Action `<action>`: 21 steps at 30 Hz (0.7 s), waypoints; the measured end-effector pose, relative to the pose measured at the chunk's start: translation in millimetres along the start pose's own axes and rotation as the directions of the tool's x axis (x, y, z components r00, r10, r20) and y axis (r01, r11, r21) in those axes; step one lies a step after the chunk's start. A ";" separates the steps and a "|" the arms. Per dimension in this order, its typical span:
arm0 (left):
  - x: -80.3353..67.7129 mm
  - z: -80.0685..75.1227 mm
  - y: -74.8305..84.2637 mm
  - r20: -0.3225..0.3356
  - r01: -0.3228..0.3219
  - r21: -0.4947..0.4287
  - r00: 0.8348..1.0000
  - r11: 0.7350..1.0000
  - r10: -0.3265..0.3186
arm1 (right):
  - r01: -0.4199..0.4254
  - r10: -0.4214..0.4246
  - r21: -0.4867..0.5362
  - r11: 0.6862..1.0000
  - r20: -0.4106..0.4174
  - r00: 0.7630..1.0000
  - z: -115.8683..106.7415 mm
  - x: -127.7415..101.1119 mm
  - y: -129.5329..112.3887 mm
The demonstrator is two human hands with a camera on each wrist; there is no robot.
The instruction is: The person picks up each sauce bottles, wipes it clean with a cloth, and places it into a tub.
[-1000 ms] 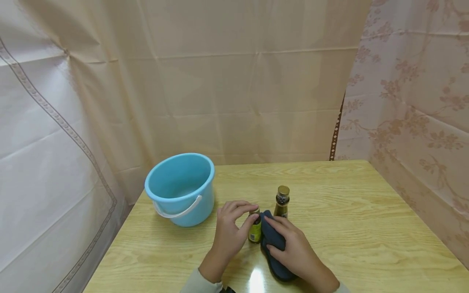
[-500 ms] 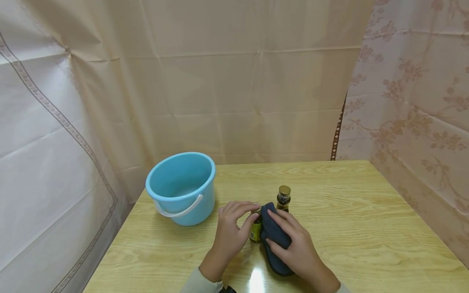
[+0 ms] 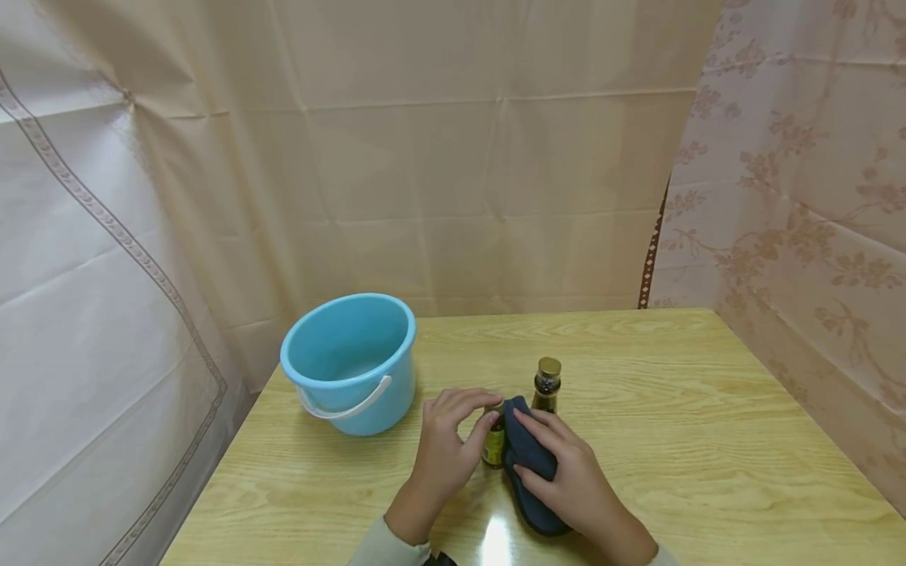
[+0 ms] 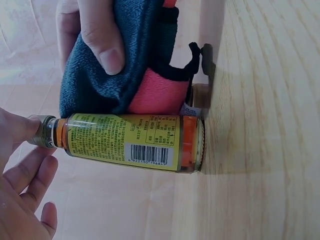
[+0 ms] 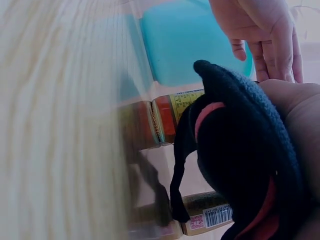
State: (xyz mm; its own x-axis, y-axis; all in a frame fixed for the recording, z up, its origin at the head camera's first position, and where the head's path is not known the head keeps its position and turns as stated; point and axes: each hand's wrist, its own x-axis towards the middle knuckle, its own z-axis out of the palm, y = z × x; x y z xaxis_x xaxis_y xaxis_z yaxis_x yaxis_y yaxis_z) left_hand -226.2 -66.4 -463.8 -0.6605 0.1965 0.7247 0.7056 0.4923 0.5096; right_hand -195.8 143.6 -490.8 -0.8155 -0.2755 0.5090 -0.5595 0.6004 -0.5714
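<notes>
Pale wood-grain table (image 3: 672,409) carries smooth, round, blue plastic bucket (image 3: 395,401). On my remote feed, right hand (image 3: 580,481) clamps fingers on fuzzy navy fabric (image 3: 529,452), pink inside; slim dark glass bottle (image 3: 546,385), gold-capped, stands beyond. Just beside fabric, small yellow-labelled glass bottle (image 4: 120,142) stands upright on table, left hand (image 3: 447,440) pinching its metal cap (image 4: 49,131), spare fingers apart.

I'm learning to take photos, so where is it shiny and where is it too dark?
Head view: white glare on the table, near the bottom edge; right wrist view: the table faintly mirrors the yellow-labelled bottle, and the cloth looks mostly black.
</notes>
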 end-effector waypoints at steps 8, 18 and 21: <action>0.9 -1.8 2.1 -0.001 0.009 -0.006 1.000 1.000 -0.009 | -0.077 0.077 -0.008 0.997 0.089 0.993 0.4 -0.5 3.4; 0.1 -1.5 0.8 0.011 0.028 -0.005 1.000 1.000 -0.028 | -0.174 0.173 -0.013 0.985 0.181 0.968 1.9 -0.9 5.9; -0.5 -1.2 0.7 0.011 0.034 -0.009 0.999 0.999 -0.034 | -0.179 0.178 -0.013 0.984 0.188 0.966 2.0 -1.0 5.6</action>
State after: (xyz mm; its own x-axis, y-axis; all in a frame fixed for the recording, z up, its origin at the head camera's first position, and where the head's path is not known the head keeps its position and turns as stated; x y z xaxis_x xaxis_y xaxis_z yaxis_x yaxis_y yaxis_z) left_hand -225.0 -67.1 -463.2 -0.6865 0.1892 0.7020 0.6852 0.4913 0.5377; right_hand -198.4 145.7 -495.8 -0.9151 -0.3007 0.2686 -0.4027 0.6500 -0.6445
